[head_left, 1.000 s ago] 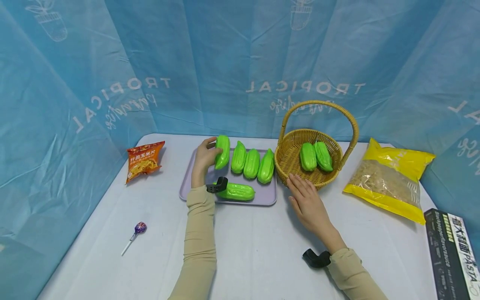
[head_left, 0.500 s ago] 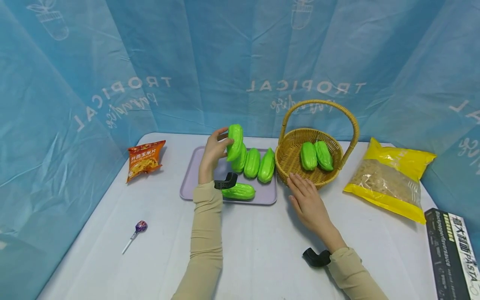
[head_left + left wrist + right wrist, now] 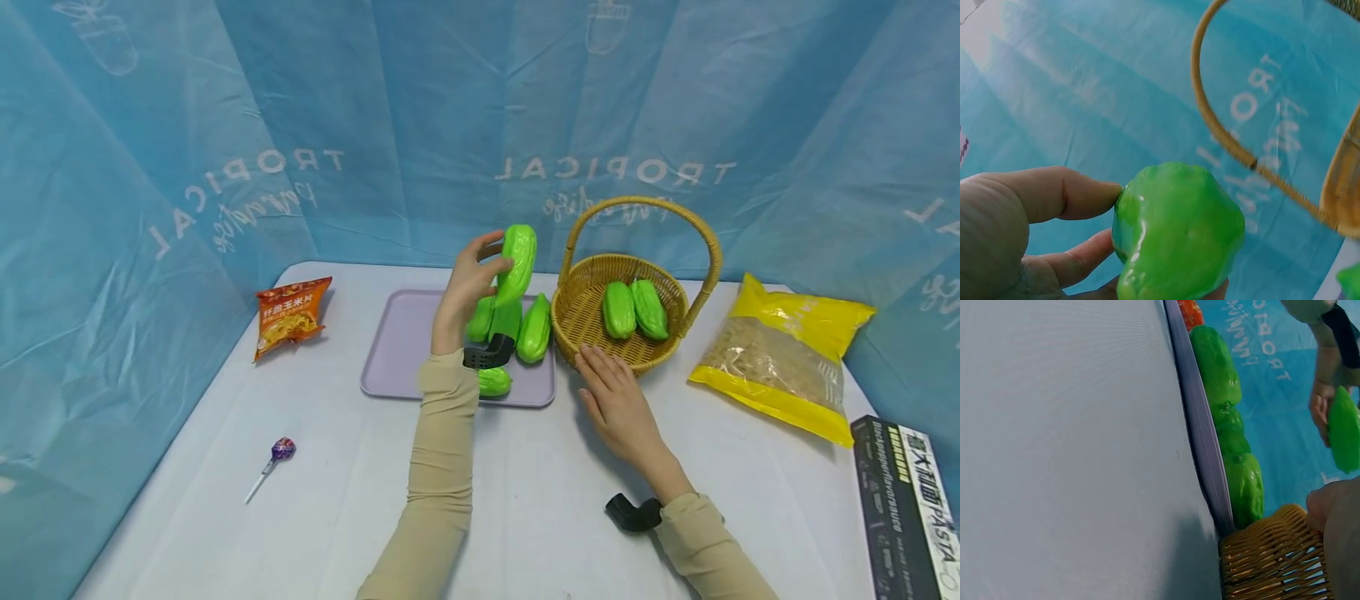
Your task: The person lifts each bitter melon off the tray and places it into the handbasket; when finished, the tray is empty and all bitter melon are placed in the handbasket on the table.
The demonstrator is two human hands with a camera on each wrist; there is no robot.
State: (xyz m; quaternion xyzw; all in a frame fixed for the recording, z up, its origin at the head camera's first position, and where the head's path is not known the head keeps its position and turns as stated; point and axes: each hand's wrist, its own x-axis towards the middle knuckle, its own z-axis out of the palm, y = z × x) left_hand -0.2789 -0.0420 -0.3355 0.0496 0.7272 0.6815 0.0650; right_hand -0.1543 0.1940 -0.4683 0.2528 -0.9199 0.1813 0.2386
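From the head view, your left hand (image 3: pixel 467 292) holds a green gourd (image 3: pixel 516 262) up in the air above the lilac tray (image 3: pixel 401 354), its fingers (image 3: pixel 487 247) curled round the gourd's left flank. The gourd's long axis stands nearly upright, tipped a little to your right, and the wicker basket (image 3: pixel 581 308) lies just to the right of it, with the handle arching over. Your left hand is the one carrying; your right hand (image 3: pixel 617 402) lies flat on the bench (image 3: pixel 525 500), fingers straight and together, tips touching the basket's near wall. Two gourds (image 3: pixel 634 309) lie side by side in the basket. On the tray, three more stand in a row at the back right, partly hidden by your wrist, and one lies crosswise near the front. A snack bag (image 3: pixel 291 315) and a lollipop (image 3: pixel 279 454) lie to the left; a yellow bag (image 3: pixel 780 357) and a pasta box (image 3: pixel 903 504) to the right.

From the left wrist view, you see the gourd (image 3: pixel 1175 234) end-on, thumb pressed to its side and other fingers under it, and the basket handle (image 3: pixel 1235 144) close beyond it.

From the right wrist view, the tray's edge (image 3: pixel 1200 434) runs to the basket rim (image 3: pixel 1269 556), touching it or nearly so, gourds lined along it; the held gourd (image 3: pixel 1343 428) hangs well above.
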